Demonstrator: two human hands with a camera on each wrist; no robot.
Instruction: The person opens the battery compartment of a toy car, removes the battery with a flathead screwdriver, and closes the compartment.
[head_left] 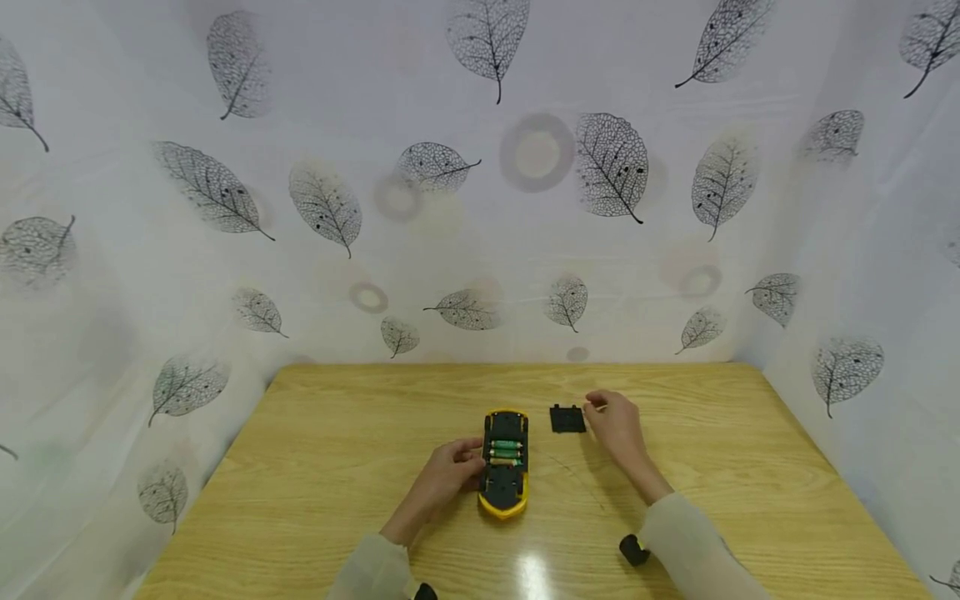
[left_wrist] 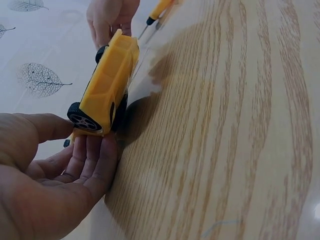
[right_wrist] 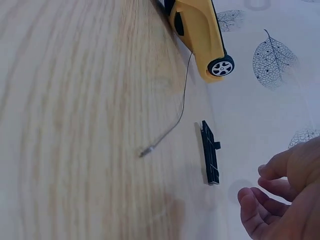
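Observation:
A yellow toy car [head_left: 504, 503] lies upside down on the table, its black underside facing up. Batteries [head_left: 506, 454], green on most of their length, sit in its uncovered compartment. My left hand [head_left: 447, 477] grips the car's left side; in the left wrist view the thumb is by a wheel [left_wrist: 85, 120] and the fingers are against the body. To the right of the car lies a flat black battery cover [head_left: 567, 419] with small tabs. My right hand [head_left: 617, 423] is just beside the cover, fingers loosely bent; the right wrist view shows a gap between them and nothing held.
The wooden table [head_left: 337, 433] meets a leaf-printed white curtain [head_left: 480, 208] at the back and sides. A thin curved line with a small grey tip [right_wrist: 146, 151] shows near the car. A yellow-and-black object with a thin shaft [left_wrist: 159, 11] shows beyond the car.

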